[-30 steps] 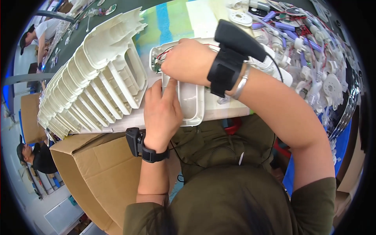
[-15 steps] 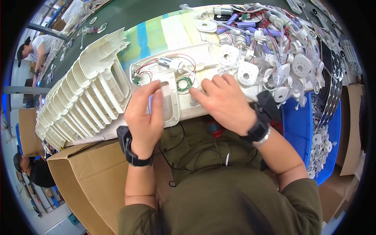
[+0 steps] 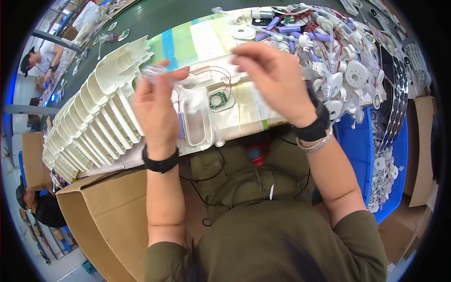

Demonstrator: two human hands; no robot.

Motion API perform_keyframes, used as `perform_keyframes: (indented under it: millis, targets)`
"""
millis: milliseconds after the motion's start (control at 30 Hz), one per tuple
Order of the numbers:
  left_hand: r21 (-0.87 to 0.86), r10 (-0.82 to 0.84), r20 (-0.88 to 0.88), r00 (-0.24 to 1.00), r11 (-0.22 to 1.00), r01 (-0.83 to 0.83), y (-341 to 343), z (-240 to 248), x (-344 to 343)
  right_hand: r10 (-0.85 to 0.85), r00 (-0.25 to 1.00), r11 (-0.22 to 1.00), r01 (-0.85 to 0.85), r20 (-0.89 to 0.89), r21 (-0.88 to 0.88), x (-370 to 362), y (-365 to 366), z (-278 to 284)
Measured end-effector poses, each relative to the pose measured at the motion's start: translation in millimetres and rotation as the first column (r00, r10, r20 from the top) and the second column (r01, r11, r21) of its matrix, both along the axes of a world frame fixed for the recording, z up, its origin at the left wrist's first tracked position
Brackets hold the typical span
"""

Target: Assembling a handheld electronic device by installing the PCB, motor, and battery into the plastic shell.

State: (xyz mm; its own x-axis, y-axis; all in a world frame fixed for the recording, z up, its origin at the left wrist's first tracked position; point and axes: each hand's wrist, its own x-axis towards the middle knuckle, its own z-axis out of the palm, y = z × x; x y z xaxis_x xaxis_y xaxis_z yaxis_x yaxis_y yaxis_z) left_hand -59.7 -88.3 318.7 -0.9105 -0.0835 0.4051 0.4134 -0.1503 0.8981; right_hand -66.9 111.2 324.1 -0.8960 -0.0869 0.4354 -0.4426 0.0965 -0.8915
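Observation:
My left hand (image 3: 159,105) is raised over a white plastic housing (image 3: 188,144). Its fingers are closed on a clear plastic piece (image 3: 152,72), smeared by motion, its exact kind unclear. Thin red wires (image 3: 212,69) curve across the housing. Beside its rectangular opening is a green ring-shaped circuit board (image 3: 217,99). My right hand (image 3: 282,84) hangs above the right part of the work surface, thumb and fingers bent together in a pinch. Whatever lies between those fingertips, if anything, cannot be made out.
A row of nested white shells (image 3: 101,120) stands at left. Motors, tubing, wires and white discs (image 3: 356,74) are heaped at right, above a blue bin (image 3: 353,141) of small parts. A cardboard box (image 3: 110,197) stands below left; two people are farther left.
Both hands have lifted, my right hand rising away from the ring board's side. A clear piece now shows at my left fingertips. The silver motor seen across the housing is no longer plainly visible.

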Motion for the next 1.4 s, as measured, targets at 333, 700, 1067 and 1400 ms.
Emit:
perform_keyframes:
  millis: [333,700,1067,1400]
  targets:
    - [0.373,-0.187,0.161,0.969,0.92,0.115,-8,27,-3,0.228,0.912,0.537,0.174,-0.341,0.825,5,-5,-42]
    - [-0.468,-0.361,0.268,0.893,0.762,0.448,16,28,-15,0.438,0.806,0.787,-0.13,0.398,-0.603,-16,-14,-10]
    - [-0.645,-0.289,0.139,0.947,0.699,0.308,33,34,-22,-0.255,0.891,0.884,0.372,-0.376,0.282,6,-15,-12]
    - [-0.833,-0.008,-0.081,0.997,0.549,-0.063,2,12,-22,-0.204,0.974,0.455,0.186,-0.101,0.871,-31,14,20]
